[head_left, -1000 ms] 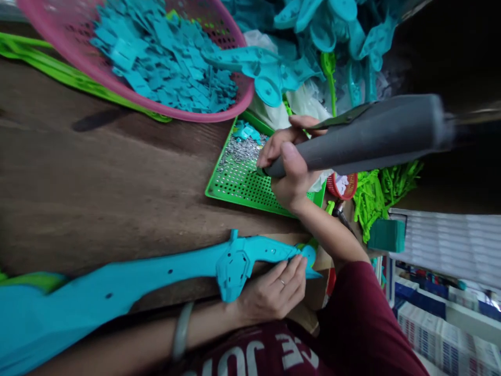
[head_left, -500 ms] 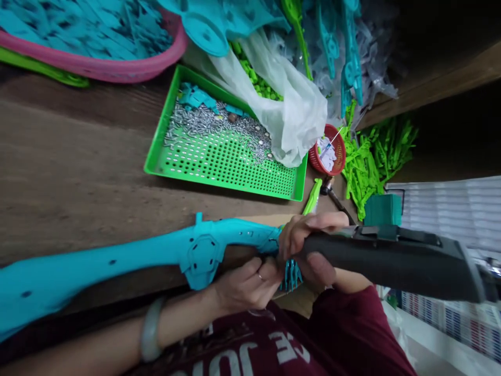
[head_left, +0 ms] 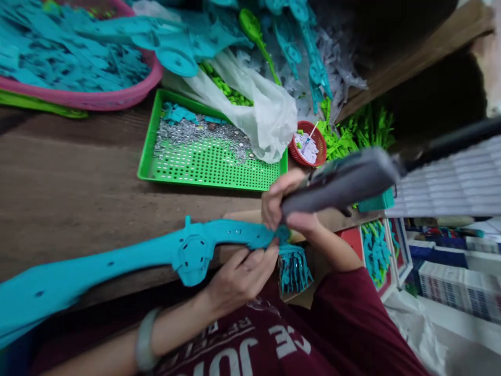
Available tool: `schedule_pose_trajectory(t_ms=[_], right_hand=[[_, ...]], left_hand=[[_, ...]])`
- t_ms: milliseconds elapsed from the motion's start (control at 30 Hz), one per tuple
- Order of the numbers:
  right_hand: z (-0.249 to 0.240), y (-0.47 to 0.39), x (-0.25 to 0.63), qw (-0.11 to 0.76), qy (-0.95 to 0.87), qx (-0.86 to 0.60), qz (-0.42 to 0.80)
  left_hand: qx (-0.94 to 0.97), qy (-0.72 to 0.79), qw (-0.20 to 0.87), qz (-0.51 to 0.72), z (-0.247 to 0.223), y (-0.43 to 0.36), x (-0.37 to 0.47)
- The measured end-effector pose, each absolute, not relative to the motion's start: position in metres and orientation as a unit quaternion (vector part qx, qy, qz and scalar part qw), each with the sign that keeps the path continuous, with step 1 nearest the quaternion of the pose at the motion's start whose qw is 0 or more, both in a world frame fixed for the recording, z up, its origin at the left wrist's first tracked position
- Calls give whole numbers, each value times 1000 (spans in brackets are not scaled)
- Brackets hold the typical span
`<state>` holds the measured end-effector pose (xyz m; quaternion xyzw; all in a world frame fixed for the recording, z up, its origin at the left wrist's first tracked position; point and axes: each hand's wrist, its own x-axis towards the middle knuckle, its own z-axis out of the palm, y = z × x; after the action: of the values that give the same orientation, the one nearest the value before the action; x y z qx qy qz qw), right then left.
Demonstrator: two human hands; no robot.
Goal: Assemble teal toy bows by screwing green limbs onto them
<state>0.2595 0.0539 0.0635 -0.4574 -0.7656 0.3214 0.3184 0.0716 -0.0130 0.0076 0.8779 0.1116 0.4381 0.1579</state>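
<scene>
A long turquoise plastic toy gun body [head_left: 136, 256] lies across the front of the bench. Its left end reaches the edge of the view. My left hand [head_left: 242, 277], with a bangle on the wrist, pinches the underside of its right end. My right hand [head_left: 284, 196] is wrapped round a dark electric screwdriver [head_left: 340, 185], smeared by motion. The tool's rear points up and right, and its nose is at the toy's right end. My fingers hide its tip and any screw there. Below that end hangs a cluster of thin turquoise pieces [head_left: 293, 269].
A green perforated tray [head_left: 211, 180] with loose screws stands behind the toy. Beside it are a red basket [head_left: 321, 149] of white pieces and a white plastic bag [head_left: 270, 120]. A pink tub [head_left: 117, 99] holds turquoise parts. Lime-green parts [head_left: 376, 128] pile up at right.
The screwdriver's rear has swung upward, from nearly level to a steep slant, with my right hand turning along. My left fingers have straightened along the toy. The whole view has shifted slightly.
</scene>
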Motion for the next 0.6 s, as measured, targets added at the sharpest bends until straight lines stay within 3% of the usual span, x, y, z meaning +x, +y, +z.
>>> schedule_pose_trajectory(t_ms=[100,167,233,333,400,467,600], right_hand=[[90,75,266,452,-683,-496,288],[108,72,279,433,-681,-546,224],[123,51,297,337,-719,-589,152],[125,3,322,73,-813,-560,138],[115,-24,332,-57,-841,-517,145],[104,-41,334,-103,-862,-484,113],[99,-57,331,-56,-911,-408,2]], left_hand=[[812,101,432,379,5,-40,59],[673,145,680,252,7,-51,56],[468,241,841,125,13,-51,61],[231,347,907,59,28,-36,80],[155,375,913,42,40,-27,93],[117,417,900,44,49,-24,103],[154,489,853,96,60,-34,105]])
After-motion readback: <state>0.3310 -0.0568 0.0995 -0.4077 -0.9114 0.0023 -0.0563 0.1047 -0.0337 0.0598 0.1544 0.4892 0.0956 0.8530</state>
